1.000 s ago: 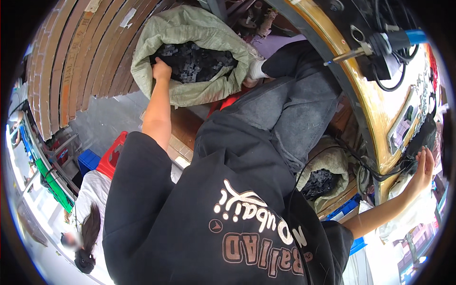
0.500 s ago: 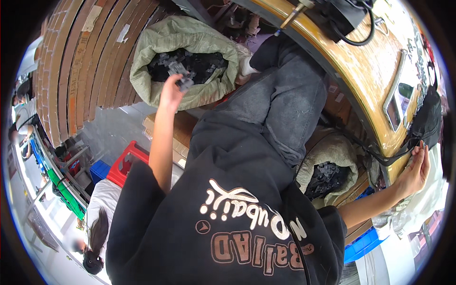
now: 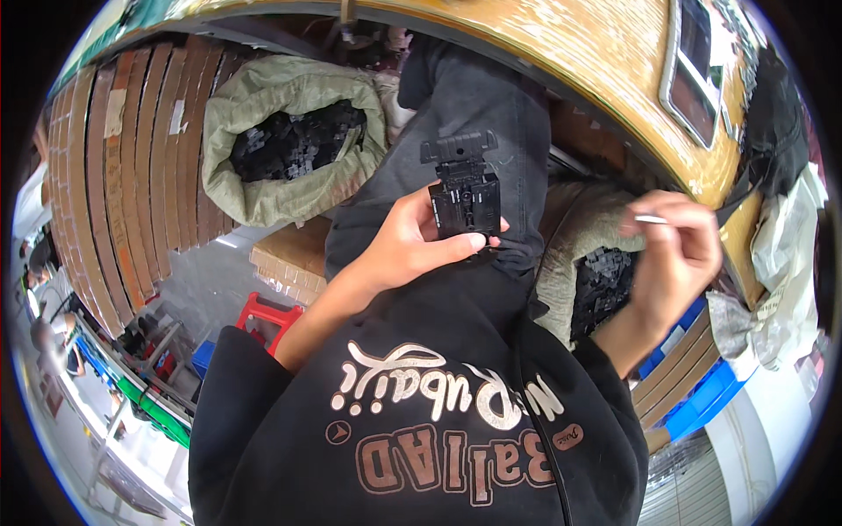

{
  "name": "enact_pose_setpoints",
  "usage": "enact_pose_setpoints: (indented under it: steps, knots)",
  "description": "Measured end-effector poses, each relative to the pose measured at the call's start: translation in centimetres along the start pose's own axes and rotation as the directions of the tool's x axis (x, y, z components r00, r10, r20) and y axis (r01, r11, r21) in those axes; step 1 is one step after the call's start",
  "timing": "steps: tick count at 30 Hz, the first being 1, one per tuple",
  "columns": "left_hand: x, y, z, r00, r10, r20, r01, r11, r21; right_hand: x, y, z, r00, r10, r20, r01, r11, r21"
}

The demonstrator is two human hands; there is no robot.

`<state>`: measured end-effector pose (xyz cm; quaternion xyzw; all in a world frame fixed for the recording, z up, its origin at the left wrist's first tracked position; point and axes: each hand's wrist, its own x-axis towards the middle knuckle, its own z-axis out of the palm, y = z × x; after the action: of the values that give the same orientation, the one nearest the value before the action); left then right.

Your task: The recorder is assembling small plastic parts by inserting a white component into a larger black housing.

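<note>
Over my thighs, my left hand (image 3: 419, 244) is closed round a black plastic part (image 3: 467, 203). The part has a boxy body with moulded details and a ridged flat strip at its far end. The thumb lies across its near edge. To the right, my right hand (image 3: 674, 250) is raised in front of a sack with its fingers curled in a pinch. A thin whitish sliver shows at its fingertips; whether it is a small piece or a fingernail I cannot tell. Neither hand touches the other.
An open pale-green sack (image 3: 294, 188) of black plastic pieces stands at the left, beside stacked brown cardboard (image 3: 123, 175). A second sack (image 3: 561, 263) of dark pieces stands at the right. The wooden table (image 3: 561, 44) curves across the far side, bearing a metal-framed item (image 3: 688, 74).
My left hand has come from the left sack to over my lap, now with the black plastic part. My right hand has moved inward from the black bag at the table's right end.
</note>
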<state>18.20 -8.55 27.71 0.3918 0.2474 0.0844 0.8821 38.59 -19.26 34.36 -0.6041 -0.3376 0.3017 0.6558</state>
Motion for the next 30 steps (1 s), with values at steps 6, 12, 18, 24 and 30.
enact_pose_setpoints:
  steps: [6,12,18,24,30]
  knots:
    - [0.6,0.5,2.2,1.0,-0.009,0.001,0.009,0.995,-0.1,-2.2,3.2,1.3,0.984,0.131,0.124,-0.147,0.981,0.126]
    - [0.2,0.9,2.7,0.956,0.261,-0.133,-0.28,0.946,-0.162,-2.0,2.7,1.2,0.987,0.138,0.085,-0.153,0.965,0.211]
    - [0.0,1.6,3.3,0.855,0.478,-0.202,-0.486,0.874,0.012,-2.8,2.9,4.6,0.967,0.195,0.162,-0.247,0.873,0.42]
    - [0.2,1.9,3.4,0.761,0.639,-0.111,-0.627,0.769,0.129,-2.7,2.6,5.4,0.962,0.239,0.134,-0.274,0.834,0.479]
    - [0.8,1.0,2.9,0.554,0.832,-0.011,-0.815,0.545,0.197,-2.8,2.4,6.0,0.964,0.231,0.132,-0.265,0.812,0.52]
